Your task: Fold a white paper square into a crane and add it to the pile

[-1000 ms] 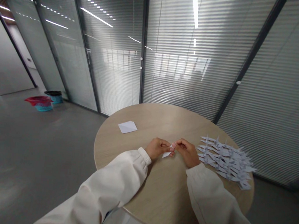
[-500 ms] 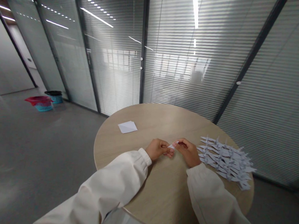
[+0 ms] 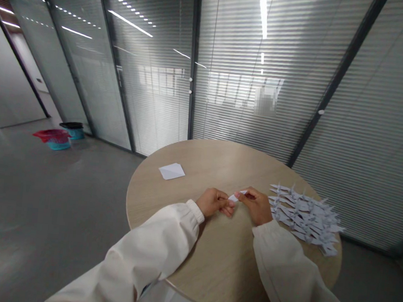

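Observation:
Between my left hand and my right hand is a small folded piece of white paper, pinched by the fingertips of both. My fingers hide part of it. To the right of my right hand, a spread of several folded white paper cranes lies on the round wooden table, close to but not touching the hand. A flat square of white paper lies farther off, beyond my left hand. White sleeves cover both my forearms.
The round table stands before floor-to-ceiling glass partitions with slatted blinds. Farther left on the grey floor, a red basket sits on a teal one, with a dark-rimmed teal bin behind.
The paper has been refolded or turned, and its loose point no longer hangs toward the lower left. My right hand has shifted slightly left, away from the cranes.

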### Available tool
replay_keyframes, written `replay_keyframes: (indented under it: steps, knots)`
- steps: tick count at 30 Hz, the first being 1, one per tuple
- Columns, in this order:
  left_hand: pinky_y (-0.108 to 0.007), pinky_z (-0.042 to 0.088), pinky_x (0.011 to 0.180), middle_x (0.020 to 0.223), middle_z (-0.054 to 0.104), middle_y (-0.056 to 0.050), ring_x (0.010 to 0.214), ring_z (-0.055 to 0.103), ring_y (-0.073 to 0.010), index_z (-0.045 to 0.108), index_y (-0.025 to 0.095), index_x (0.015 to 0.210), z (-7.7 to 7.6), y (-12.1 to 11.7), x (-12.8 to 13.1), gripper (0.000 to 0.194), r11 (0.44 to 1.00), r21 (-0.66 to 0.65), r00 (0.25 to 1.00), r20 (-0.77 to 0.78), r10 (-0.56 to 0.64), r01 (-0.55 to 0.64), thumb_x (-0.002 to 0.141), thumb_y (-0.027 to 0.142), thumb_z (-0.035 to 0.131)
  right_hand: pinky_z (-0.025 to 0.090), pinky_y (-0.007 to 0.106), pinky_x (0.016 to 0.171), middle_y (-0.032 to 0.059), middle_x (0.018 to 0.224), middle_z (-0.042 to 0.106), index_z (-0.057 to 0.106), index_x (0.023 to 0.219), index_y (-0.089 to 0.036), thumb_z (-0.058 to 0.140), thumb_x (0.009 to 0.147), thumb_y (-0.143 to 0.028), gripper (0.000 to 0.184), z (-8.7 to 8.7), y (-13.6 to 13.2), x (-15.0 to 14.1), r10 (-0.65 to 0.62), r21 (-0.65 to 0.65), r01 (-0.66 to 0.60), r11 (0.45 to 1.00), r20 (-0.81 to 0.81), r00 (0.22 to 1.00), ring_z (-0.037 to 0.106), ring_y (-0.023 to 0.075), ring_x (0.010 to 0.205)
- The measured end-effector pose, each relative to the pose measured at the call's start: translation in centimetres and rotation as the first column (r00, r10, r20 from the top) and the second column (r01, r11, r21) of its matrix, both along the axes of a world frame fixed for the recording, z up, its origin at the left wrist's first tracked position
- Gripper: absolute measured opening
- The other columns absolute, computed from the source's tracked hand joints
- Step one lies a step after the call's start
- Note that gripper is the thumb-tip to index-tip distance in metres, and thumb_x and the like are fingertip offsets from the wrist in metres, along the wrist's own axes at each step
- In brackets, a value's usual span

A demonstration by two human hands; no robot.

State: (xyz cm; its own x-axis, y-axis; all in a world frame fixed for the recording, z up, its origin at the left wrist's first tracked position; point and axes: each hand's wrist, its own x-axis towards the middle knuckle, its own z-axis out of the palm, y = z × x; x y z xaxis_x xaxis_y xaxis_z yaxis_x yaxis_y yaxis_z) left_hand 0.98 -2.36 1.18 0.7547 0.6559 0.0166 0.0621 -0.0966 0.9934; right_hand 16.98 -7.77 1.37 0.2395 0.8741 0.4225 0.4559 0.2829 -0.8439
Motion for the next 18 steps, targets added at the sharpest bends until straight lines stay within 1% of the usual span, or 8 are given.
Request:
replay_keyframes:
  steps: [2,5,8,10,12,14,16,18]
  knots:
    - [-0.025,0.044,0.057,0.066,0.067,-0.009,0.059,0.064,-0.0162,0.063,0.008,0.071,0.2,-0.1,-0.1,0.042,1.0,0.029,1.0,-0.016,0.001,0.0,0.063,0.049,0.063,0.04,0.023,0.053,-0.0028,0.057,0.06,0.062,0.062,-0.018,0.062,0.065,-0.042,0.024,0.1,-0.1,-0.1,-0.001,0.004,0.001,1.0,-0.025,1.0,0.054,0.0135,0.055]
    - [-0.024,0.044,0.056,0.065,0.067,-0.009,0.058,0.063,-0.0159,0.062,0.008,0.072,0.4,-0.2,-0.2,0.042,0.999,0.034,1.0,-0.019,-0.007,0.008,0.064,0.049,0.062,0.04,0.023,0.053,-0.0032,0.056,0.06,0.062,0.061,-0.018,0.062,0.065,-0.042,0.024,0.2,-0.2,-0.2,-0.006,0.012,0.006,1.0,-0.037,0.999,0.054,0.0134,0.055]
    - [-0.025,0.045,0.057,0.066,0.067,-0.008,0.059,0.063,-0.0156,0.062,0.008,0.072,0.2,-0.1,-0.1,0.042,1.0,0.026,1.0,0.007,-0.009,0.009,0.063,0.049,0.063,0.04,0.023,0.053,-0.0033,0.055,0.061,0.063,0.06,-0.018,0.062,0.065,-0.043,0.025,0.3,-0.2,-0.2,-0.014,-0.011,0.014,1.0,-0.04,0.999,0.054,0.0137,0.055]
    - [-0.025,0.046,0.059,0.067,0.066,-0.007,0.06,0.062,-0.0148,0.062,0.008,0.072,0.1,0.1,0.0,0.041,0.999,0.053,0.999,0.04,0.011,-0.014,0.063,0.049,0.063,0.041,0.023,0.054,-0.0025,0.057,0.062,0.064,0.062,-0.018,0.062,0.065,-0.042,0.024,0.3,-0.1,-0.1,-0.006,-0.028,0.004,1.0,-0.066,0.998,0.056,0.0145,0.056]
    - [-0.024,0.045,0.06,0.066,0.066,-0.006,0.06,0.06,-0.0128,0.064,0.009,0.071,0.2,0.3,-0.1,0.039,0.989,0.125,0.995,0.075,0.063,-0.072,0.065,0.048,0.062,0.042,0.024,0.055,-0.0014,0.059,0.064,0.065,0.065,-0.018,0.062,0.065,-0.042,0.024,0.3,0.0,0.0,-0.001,-0.044,-0.003,0.999,-0.103,0.995,0.057,0.0155,0.058]
    - [-0.021,0.044,0.058,0.065,0.065,-0.004,0.058,0.057,-0.0109,0.065,0.01,0.07,0.4,0.5,-0.2,0.036,0.967,0.19,0.983,0.114,0.147,-0.167,0.066,0.045,0.062,0.043,0.024,0.056,-0.0002,0.061,0.065,0.067,0.069,-0.018,0.062,0.065,-0.043,0.025,0.2,0.1,0.0,0.0,-0.061,-0.008,0.998,-0.131,0.991,0.058,0.0163,0.06]
    - [-0.02,0.043,0.057,0.064,0.065,-0.004,0.057,0.056,-0.0104,0.066,0.01,0.069,0.7,0.9,-0.3,0.034,0.948,0.181,0.959,0.158,0.234,-0.261,0.066,0.043,0.063,0.043,0.025,0.057,0.0003,0.063,0.065,0.067,0.069,-0.018,0.062,0.065,-0.043,0.026,0.2,0.1,-0.1,0.026,-0.078,-0.036,0.996,-0.126,0.992,0.058,0.0165,0.062]
    - [-0.02,0.043,0.056,0.063,0.063,-0.003,0.057,0.055,-0.01,0.065,0.01,0.069,0.8,1.2,-0.3,0.032,0.936,0.142,0.935,0.203,0.29,-0.321,0.065,0.042,0.064,0.043,0.024,0.058,0.0002,0.063,0.065,0.067,0.066,-0.017,0.061,0.066,-0.043,0.026,0.1,0.1,-0.3,0.093,-0.101,-0.102,0.99,-0.088,0.992,0.058,0.0159,0.062]
